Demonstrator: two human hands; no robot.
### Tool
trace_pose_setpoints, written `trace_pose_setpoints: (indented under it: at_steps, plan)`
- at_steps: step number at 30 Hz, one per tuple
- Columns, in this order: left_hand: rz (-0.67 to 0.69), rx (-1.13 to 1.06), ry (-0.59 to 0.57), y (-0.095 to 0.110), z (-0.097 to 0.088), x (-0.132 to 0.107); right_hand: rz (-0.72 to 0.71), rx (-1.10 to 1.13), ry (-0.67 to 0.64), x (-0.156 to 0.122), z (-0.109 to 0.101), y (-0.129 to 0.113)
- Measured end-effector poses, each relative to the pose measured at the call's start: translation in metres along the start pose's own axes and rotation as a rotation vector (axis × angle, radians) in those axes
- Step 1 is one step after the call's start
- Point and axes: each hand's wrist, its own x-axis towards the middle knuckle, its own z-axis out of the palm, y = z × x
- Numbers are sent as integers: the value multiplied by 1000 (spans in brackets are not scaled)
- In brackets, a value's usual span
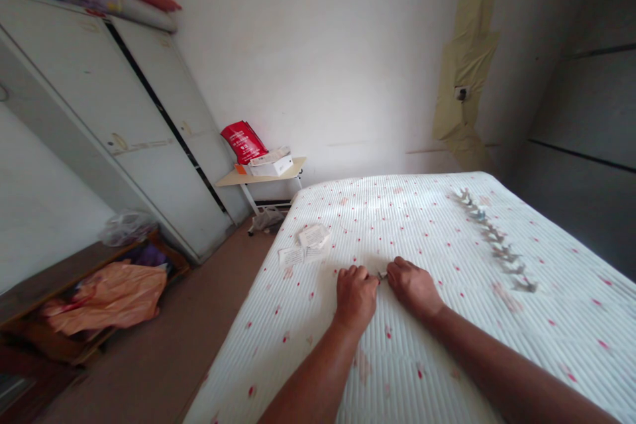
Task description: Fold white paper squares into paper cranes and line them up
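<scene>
My left hand [356,295] and my right hand [413,286] are close together over the middle of the bed. Both have their fingers closed on a small folded piece of paper [382,275], which shows as a greyish bit between the fingertips; most of it is hidden. To the left of my hands lie several cut pieces of printed paper [313,236], some stacked and some loose. Along the right side of the bed runs a row of small folded paper figures [501,252] that look like paper cranes.
The bed [397,218] has a white ribbed cover with red spots. Beyond its far left corner stands a small table [278,177] bearing a red bag [243,141] and a white box. Grey cabinets [114,112] and a low wooden unit with an orange bag [114,295] are on the left.
</scene>
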Motion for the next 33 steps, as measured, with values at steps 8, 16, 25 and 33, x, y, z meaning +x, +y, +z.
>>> trace_pose_setpoints:
  at_steps: [8,16,25,33]
  plan:
    - [-16,-16,12,0,1,1,-16,2,33,0,4,1]
    - [-10,-38,16,-1,1,0,-12,-5,26,2,4,2]
    - [-128,-169,-15,-5,3,3,-38,-43,-4,5,-1,0]
    - [-269,-706,-60,-12,1,7,-150,27,239,1,1,5]
